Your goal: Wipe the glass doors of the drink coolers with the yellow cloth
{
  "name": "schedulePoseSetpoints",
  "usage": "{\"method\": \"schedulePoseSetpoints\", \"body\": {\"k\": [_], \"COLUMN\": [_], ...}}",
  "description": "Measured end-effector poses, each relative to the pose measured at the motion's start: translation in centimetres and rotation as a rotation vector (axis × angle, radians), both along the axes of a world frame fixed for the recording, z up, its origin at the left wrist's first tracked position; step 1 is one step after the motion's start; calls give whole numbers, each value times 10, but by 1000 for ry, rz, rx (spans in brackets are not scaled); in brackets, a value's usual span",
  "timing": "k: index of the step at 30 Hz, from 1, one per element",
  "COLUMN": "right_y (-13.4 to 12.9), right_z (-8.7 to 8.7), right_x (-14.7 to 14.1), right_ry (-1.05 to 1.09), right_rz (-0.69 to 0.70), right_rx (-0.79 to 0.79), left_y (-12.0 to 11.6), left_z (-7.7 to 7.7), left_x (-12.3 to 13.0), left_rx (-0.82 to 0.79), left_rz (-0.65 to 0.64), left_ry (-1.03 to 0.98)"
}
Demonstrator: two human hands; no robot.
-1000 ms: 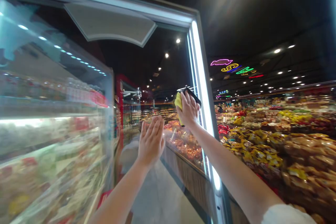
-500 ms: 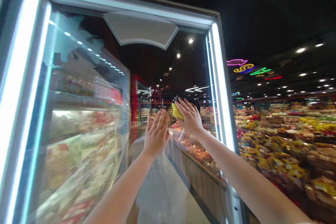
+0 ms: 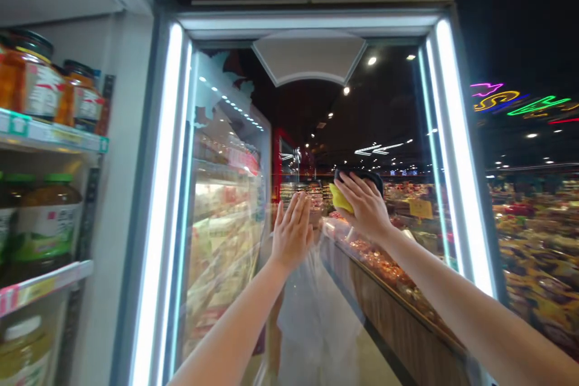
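My left hand (image 3: 293, 232) lies flat with its fingers stretched out against the clear glass door pane (image 3: 312, 132), and holds nothing. To its right and a little higher, my right hand (image 3: 364, 205) presses a yellow-and-black cloth or pad (image 3: 340, 198) onto the same pane. Yellow shows at its left side, black above and behind the fingers; most of it is covered by the hand. A lit door frame (image 3: 461, 132) with bright white strips surrounds the glass. Near the top of the pane sits a pale fan-shaped panel (image 3: 310, 57).
On the left, open shelves (image 3: 54, 136) carry jars with orange contents (image 3: 38, 81) and green-lidded jars (image 3: 56, 217). Through the glass a wood-sided display counter (image 3: 384, 307) shows. Blurred heaps of packaged goods (image 3: 534, 271) stand at the right, with neon signs (image 3: 538, 102) above.
The view has swung left, so the door sits further right and the shelf of jars has come into sight. Both hands stay on the glass, the right one still on the cloth.
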State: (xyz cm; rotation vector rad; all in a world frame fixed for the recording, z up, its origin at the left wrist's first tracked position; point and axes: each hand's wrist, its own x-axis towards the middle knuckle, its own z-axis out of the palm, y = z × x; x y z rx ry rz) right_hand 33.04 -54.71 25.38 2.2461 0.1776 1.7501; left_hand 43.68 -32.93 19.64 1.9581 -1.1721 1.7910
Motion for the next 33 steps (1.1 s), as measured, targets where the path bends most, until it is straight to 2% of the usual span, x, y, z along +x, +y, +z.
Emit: {"method": "schedulePoseSetpoints", "body": {"k": [2,4,7,9,10,12,14,16,17,19,21,23,24,26,28,30,31,33], "right_y": [-5,-2,29,59,71,86,86,81,80,87,109,138,151,169,173,169,168,171], "right_z": [-7,2,31,39,37,22,2,-7,-6,8,26,34,33,19,0,-12,-12,-1], "right_x": [-3,2,21,35,39,42,39,36,37,46,61,78,84,91,90,87,86,89], "right_ry": [-3,-89,-190,-160,-125,-50,-4,-10,-34,-111,-183,-191,-166,-86,-22,-8,-20,-64], "right_rz": [-2,-25,-60,-57,-49,-25,4,23,29,33,42,67,87,133,165,174,171,163], "right_rx": [-15,93,261,231,174,31,-72,-76,-42,70,179,201,164,26,-101,-142,-127,-60], "left_y": [11,22,37,46,52,63,77,91,98,110,120,128,131,138,145,153,157,165], "left_z": [-4,-6,-5,-4,-4,-4,-7,-10,-12,-14,-16,-18,-19,-22,-26,-28,-29,-30], "left_x": [4,9,14,16,17,20,24,29,32,37,42,46,48,53,58,63,65,69], "left_rx": [3,19,32,19,8,-10,-16,-20,-24,-34,-41,-33,-26,-17,-13,-12,-13,-11], "left_rz": [12,17,29,41,46,52,60,73,81,99,117,131,137,146,149,144,141,133], "left_ry": [11,14,16,22,26,35,36,29,27,29,38,41,41,42,46,47,44,32]}}
